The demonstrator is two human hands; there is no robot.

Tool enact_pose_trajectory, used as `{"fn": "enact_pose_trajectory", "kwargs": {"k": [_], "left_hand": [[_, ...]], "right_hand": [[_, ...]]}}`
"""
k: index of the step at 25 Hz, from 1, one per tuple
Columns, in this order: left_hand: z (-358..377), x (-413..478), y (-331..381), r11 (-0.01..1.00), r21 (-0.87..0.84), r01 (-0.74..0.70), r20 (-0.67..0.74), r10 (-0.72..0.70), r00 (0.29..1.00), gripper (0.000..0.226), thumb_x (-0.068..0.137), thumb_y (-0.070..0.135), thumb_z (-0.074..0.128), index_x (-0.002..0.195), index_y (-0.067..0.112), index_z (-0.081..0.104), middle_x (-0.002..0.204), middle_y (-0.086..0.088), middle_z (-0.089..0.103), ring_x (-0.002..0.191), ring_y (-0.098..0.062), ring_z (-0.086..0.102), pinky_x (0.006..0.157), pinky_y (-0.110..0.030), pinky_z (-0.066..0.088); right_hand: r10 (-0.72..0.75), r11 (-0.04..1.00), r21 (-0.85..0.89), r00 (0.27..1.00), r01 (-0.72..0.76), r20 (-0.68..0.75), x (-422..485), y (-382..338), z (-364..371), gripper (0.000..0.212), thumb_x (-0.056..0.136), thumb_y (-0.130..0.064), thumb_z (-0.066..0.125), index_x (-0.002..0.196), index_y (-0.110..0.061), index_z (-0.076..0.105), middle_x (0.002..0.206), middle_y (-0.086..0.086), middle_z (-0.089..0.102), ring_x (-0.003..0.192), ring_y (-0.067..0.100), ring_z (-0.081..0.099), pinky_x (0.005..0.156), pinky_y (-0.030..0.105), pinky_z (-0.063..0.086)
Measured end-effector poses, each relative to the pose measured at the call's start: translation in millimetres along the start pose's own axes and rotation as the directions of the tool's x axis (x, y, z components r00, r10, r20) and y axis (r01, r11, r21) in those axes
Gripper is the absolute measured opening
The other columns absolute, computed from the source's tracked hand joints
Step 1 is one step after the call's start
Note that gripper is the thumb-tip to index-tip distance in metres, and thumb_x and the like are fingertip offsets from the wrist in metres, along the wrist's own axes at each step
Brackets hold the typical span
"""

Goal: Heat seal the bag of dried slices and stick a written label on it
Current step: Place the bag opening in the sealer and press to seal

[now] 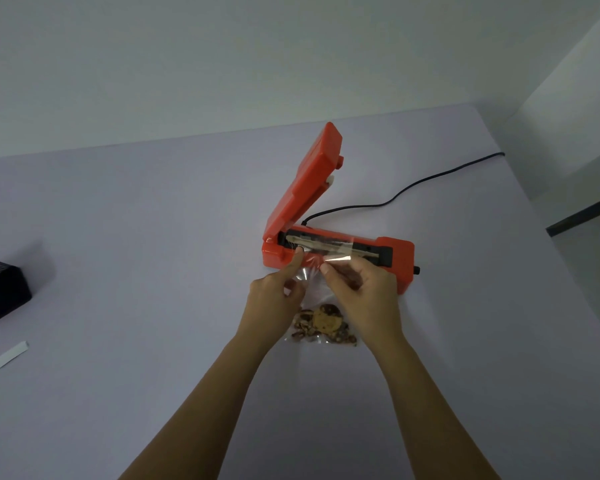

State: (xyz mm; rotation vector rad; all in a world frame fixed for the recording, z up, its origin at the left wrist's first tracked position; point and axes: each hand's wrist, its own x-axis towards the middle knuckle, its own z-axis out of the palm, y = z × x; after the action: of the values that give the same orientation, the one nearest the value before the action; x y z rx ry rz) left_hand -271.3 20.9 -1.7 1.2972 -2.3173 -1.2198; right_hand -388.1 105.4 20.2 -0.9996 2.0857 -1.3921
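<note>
1. Pale walls rise behind a wide lilac-grey table (118, 237) that fills the lower frame; its far edge runs across the middle and its right edge falls away at the upper right.
2. At the centre we see the orange heat sealer (340, 251), its lid (305, 181) tilted up and open so the bag's mouth can lie on the sealing strip; its black cord (413, 188) trails off toward the upper right.
3. Our left hand (274, 296) pinches the left part of the clear bag (312, 282), thumb tip at the strip; our right hand (364, 292) pinches it just beside, fingertips pulling the film flat, we judge to avoid wrinkles under the bar.
4. Dried slices (326, 323) sit bunched at the bag's low end, between our wrists, well clear of the seal line.
5. White label strip (9, 355) waits at the lower left, near a dark box (0, 292) at the left edge.
6. Open table surrounds the sealer, so lowering the lid looks unobstructed.
</note>
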Motion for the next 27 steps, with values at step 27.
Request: {"fn": "enact_pose_trajectory", "kwargs": {"k": [27], "left_hand": [[-68.2,-115.6,-91.2,0.76,-0.474,0.445,-0.128,-0.559,0.819,0.004,0.088,0.01,0.062,0.084,0.008,0.062,0.08,-0.009,0.063,0.054,-0.015,0.065,0.054,-0.032,0.058]], "right_hand": [[0.399,0.841,0.221,0.841,-0.495,0.365,-69.9,8.5,103.5,0.007,0.084,-0.016,0.067,0.083,-0.022,0.068,0.069,-0.003,0.068,0.059,0.006,0.062,0.061,0.023,0.052]]}}
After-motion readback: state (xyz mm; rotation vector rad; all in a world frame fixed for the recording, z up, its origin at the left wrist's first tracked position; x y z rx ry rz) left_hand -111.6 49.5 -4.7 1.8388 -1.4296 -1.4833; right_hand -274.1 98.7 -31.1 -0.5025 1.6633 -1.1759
